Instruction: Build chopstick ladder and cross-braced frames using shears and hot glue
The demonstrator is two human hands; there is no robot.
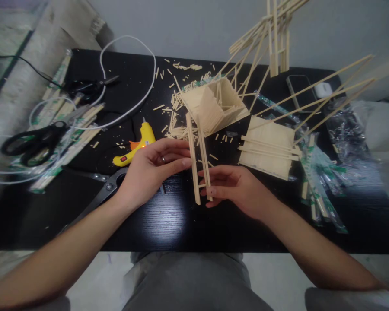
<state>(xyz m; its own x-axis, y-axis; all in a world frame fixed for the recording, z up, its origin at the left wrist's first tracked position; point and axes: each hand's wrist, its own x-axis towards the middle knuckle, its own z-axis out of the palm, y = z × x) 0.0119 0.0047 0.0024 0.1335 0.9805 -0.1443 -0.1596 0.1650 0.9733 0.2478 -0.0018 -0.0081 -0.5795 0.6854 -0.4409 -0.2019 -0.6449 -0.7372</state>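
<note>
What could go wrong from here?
Burn: the glue gun lies right beside the left hand; it may be hot.
Breakage: the stick frame it holds with the right hand is slender and might snap.
Snag: the white cable loops near a pair of scissors and could catch.

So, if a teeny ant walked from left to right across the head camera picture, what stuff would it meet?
Nearer black-handled scissors → yellow glue gun → narrow wooden stick frame → flat wooden panel → small white case. Things that overlap these from side to side are left out.
</note>
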